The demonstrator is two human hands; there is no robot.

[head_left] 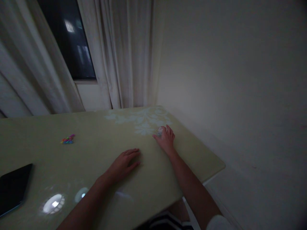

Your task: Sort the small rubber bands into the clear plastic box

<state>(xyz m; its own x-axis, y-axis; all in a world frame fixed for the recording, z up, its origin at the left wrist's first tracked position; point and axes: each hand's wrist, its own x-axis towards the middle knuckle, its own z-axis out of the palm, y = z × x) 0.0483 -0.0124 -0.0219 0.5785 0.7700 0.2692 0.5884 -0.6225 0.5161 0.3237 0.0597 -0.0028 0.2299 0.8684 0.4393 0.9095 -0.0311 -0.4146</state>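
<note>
My left hand (125,163) rests on the glossy table (91,166), palm down, with its fingers stretched out and nothing in them. Farther off to the right, my right hand (166,138) is over the table with its thumb and fingers apart. Beside its index finger, on the thumb side, sits a small whitish object (160,130) with dark marks. The fingers partly cover this object, and its kind is too small and dim to make out. A small cluster of brightly coloured pieces (68,139) lies on the table, well left of both hands.
A dark flat tablet-like device (14,188) lies at the table's left. Pale floral patterning (144,119) marks the far right corner. Curtains (129,54) and a dark window (72,38) stand behind; a plain wall (227,80) runs along the right.
</note>
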